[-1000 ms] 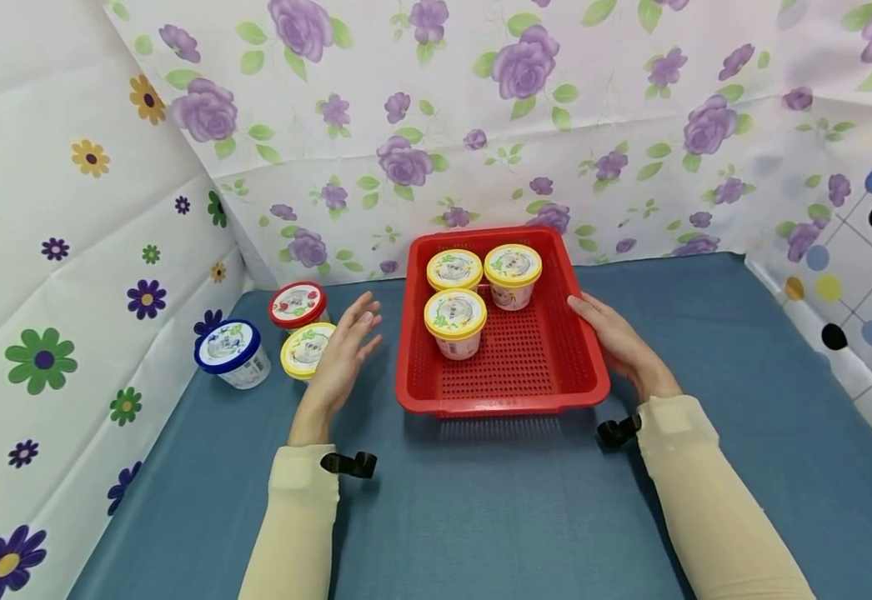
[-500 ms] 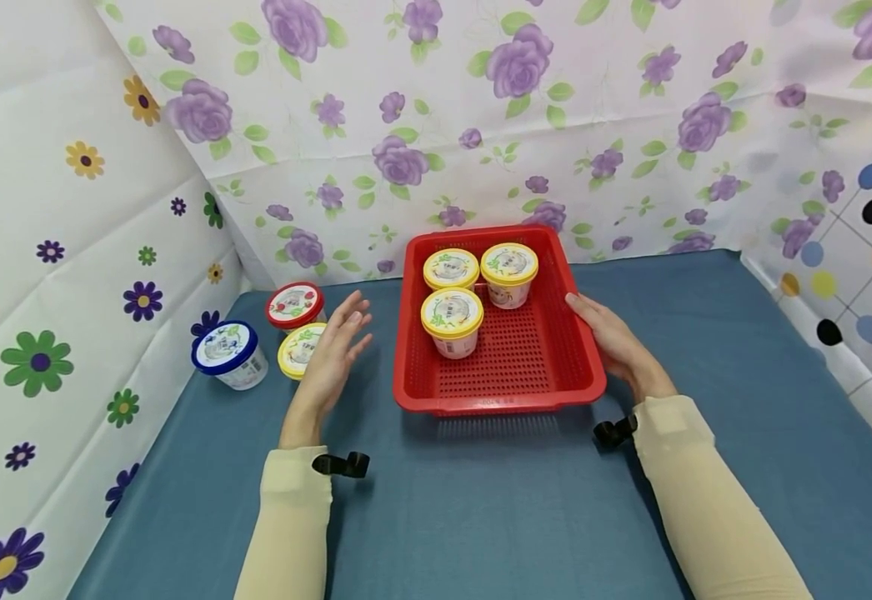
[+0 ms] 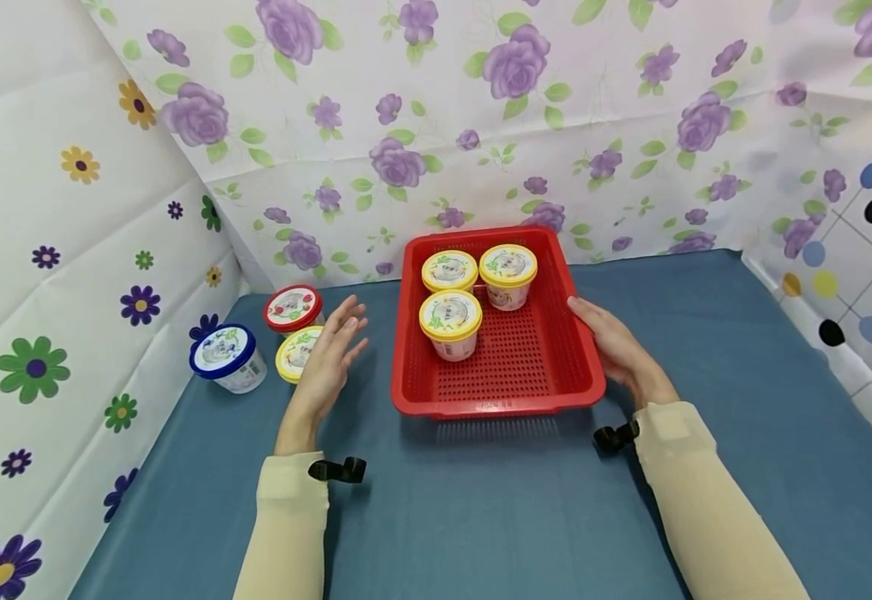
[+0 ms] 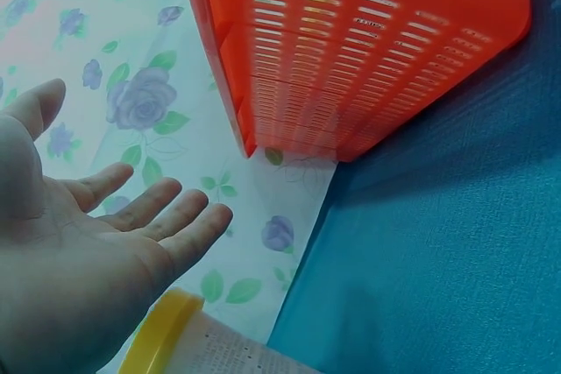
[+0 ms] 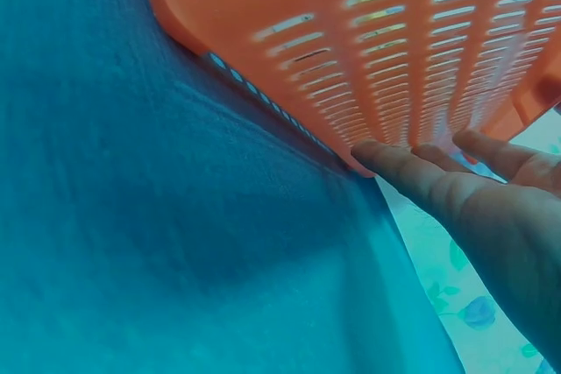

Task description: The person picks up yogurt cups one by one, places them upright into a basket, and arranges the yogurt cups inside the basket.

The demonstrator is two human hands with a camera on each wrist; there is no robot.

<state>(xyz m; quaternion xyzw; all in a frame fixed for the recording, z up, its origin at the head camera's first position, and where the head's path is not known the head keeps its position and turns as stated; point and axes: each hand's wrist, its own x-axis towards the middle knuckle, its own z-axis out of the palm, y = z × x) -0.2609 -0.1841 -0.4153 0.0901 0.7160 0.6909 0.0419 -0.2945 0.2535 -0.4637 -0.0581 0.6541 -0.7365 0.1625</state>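
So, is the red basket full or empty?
Partly filled: the red basket holds three yellow-lidded tubs, with bare perforated floor on its right in the head view.

Bright, even light in the head view; dimmer, teal-tinted wrist views.
Beyond the left fingers (image 4: 198,236) and the right fingers (image 5: 408,172), the rose-print backdrop (image 3: 398,162) is pale and evenly lit. Between them, the red basket (image 3: 496,408) casts a soft shadow on its near side, streaked with light, over the blue tablecloth (image 3: 481,517). Below and left of the right fingers, the right wrist view darkens into broad shadow. Above the left fingers, light pierces the red basket's slots. Lettering on the yellow-lidded tubs (image 3: 451,333) blurs.
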